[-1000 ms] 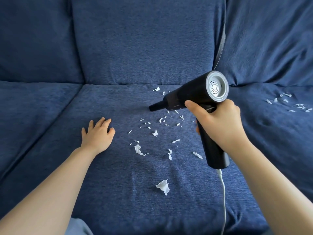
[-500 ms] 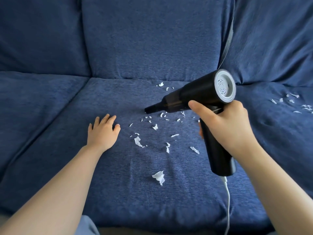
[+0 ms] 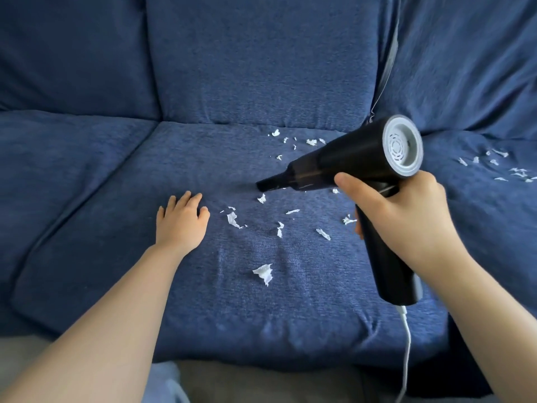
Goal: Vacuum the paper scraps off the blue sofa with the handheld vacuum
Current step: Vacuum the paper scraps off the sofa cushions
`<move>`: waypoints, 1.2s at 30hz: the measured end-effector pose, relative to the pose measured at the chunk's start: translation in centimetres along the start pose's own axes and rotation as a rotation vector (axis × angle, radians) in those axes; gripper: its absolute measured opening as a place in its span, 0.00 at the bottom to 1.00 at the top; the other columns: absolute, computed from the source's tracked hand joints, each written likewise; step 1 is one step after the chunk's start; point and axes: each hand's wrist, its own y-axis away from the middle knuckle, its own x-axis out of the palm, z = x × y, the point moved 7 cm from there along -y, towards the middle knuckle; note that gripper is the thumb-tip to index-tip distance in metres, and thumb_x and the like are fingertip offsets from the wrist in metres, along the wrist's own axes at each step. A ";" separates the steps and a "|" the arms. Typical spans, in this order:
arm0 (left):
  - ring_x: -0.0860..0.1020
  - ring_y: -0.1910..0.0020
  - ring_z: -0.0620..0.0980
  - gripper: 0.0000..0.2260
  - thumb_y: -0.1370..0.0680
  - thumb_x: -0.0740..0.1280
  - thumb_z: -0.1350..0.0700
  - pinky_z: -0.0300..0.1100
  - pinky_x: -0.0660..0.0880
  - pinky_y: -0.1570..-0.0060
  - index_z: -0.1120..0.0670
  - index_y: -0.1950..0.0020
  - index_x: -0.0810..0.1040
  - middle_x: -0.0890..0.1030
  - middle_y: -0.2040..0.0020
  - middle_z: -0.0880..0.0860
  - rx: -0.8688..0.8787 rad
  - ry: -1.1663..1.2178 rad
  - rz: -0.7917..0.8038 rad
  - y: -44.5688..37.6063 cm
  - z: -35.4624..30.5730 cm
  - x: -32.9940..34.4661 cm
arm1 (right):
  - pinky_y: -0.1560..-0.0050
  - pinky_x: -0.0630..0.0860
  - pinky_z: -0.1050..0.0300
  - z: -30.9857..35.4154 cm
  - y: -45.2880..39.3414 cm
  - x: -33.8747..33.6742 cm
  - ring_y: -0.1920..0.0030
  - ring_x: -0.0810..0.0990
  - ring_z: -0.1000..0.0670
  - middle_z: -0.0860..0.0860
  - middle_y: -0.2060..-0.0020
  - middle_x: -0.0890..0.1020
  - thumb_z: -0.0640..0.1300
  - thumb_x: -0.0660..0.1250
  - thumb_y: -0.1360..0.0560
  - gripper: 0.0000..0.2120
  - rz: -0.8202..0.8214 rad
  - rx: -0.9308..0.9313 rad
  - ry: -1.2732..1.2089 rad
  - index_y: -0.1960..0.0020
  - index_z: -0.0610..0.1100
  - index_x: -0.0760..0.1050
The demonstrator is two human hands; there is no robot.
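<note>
1. Your sofa [image 3: 261, 82] is deep blue with a fine woven fleck.
2. The paper scraps [image 3: 263, 274] are white.
3. Your handheld vacuum [image 3: 343, 161] is black (rear grille pale grey), its cord [image 3: 406, 344] white.

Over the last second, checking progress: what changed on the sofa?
The vacuum, gripped in the right hand, swept its nozzle left, and most small scraps under its path are gone. The left hand stays flat on the cushion. The big scrap and the right-side scraps remain.
</note>
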 end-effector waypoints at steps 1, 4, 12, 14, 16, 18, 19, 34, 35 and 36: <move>0.52 0.23 0.56 0.22 0.17 0.50 0.49 0.57 0.49 0.26 0.50 0.23 0.59 0.56 0.22 0.51 -0.008 -0.001 0.008 0.2 -0.2 0.0 | 0.48 0.80 0.50 0.0 0.0 -0.4 0.66 0.84 0.49 0.48 0.77 0.82 0.61 0.72 0.28 0.26 -0.019 -0.013 0.021 0.69 0.39 0.78; 0.50 0.23 0.58 0.22 0.17 0.50 0.48 0.59 0.48 0.26 0.49 0.23 0.58 0.55 0.21 0.51 -0.036 -0.012 0.061 1.0 -0.9 0.2 | 0.47 0.79 0.51 -0.1 0.3 -1.2 0.66 0.84 0.49 0.48 0.76 0.82 0.61 0.72 0.28 0.26 0.001 -0.021 0.010 0.69 0.38 0.78; 0.49 0.23 0.56 0.23 0.18 0.49 0.48 0.59 0.48 0.26 0.48 0.22 0.57 0.54 0.21 0.49 -0.054 -0.013 0.077 1.1 -1.0 0.4 | 0.63 0.76 0.58 0.3 1.5 -1.2 0.76 0.81 0.51 0.44 0.76 0.82 0.59 0.73 0.31 0.25 0.177 -0.003 -0.138 0.69 0.37 0.77; 0.50 0.23 0.54 0.22 0.18 0.50 0.47 0.58 0.49 0.26 0.47 0.23 0.59 0.55 0.22 0.48 -0.024 -0.006 0.035 1.1 -0.7 0.3 | 0.65 0.76 0.58 0.5 1.8 -0.9 0.77 0.81 0.50 0.42 0.75 0.82 0.58 0.74 0.31 0.25 0.188 -0.010 -0.170 0.69 0.36 0.76; 0.51 0.23 0.52 0.22 0.18 0.51 0.46 0.56 0.50 0.26 0.46 0.24 0.60 0.57 0.22 0.48 0.000 -0.009 0.020 0.9 -0.4 0.1 | 0.65 0.76 0.57 0.5 1.8 -0.4 0.76 0.81 0.49 0.41 0.74 0.83 0.58 0.74 0.31 0.25 0.215 -0.018 -0.195 0.68 0.35 0.76; 0.51 0.23 0.52 0.22 0.18 0.51 0.46 0.56 0.51 0.26 0.45 0.24 0.60 0.57 0.22 0.48 0.015 -0.020 0.029 0.8 -0.3 0.1 | 0.64 0.76 0.58 0.6 1.9 -0.1 0.76 0.81 0.49 0.41 0.74 0.82 0.59 0.73 0.32 0.27 0.235 -0.030 -0.183 0.66 0.33 0.76; 0.51 0.23 0.52 0.22 0.17 0.51 0.46 0.55 0.51 0.26 0.45 0.23 0.59 0.57 0.22 0.48 0.021 -0.025 0.036 0.8 -0.3 0.1 | 0.64 0.75 0.58 0.6 1.9 -0.2 0.77 0.81 0.50 0.41 0.74 0.82 0.59 0.73 0.32 0.27 0.232 -0.032 -0.173 0.66 0.33 0.77; 0.50 0.23 0.55 0.23 0.17 0.49 0.46 0.57 0.49 0.26 0.48 0.22 0.56 0.54 0.21 0.49 0.050 -0.055 0.087 1.1 -0.1 0.3 | 0.66 0.78 0.55 0.6 1.8 -2.8 0.76 0.83 0.47 0.41 0.73 0.83 0.60 0.74 0.33 0.27 0.197 -0.004 -0.166 0.64 0.33 0.77; 0.50 0.22 0.54 0.23 0.17 0.49 0.46 0.57 0.49 0.26 0.48 0.22 0.56 0.53 0.21 0.49 0.050 -0.055 0.093 1.1 -0.1 0.3 | 0.67 0.78 0.54 0.8 2.0 -2.7 0.76 0.83 0.47 0.41 0.73 0.83 0.60 0.74 0.33 0.27 0.218 -0.001 -0.183 0.64 0.33 0.77; 0.50 0.22 0.54 0.23 0.17 0.49 0.46 0.57 0.49 0.26 0.48 0.22 0.55 0.53 0.21 0.49 0.051 -0.058 0.097 1.0 -0.1 0.3 | 0.68 0.79 0.54 0.9 2.2 -2.5 0.76 0.83 0.47 0.41 0.73 0.83 0.60 0.74 0.33 0.27 0.239 -0.003 -0.185 0.64 0.33 0.77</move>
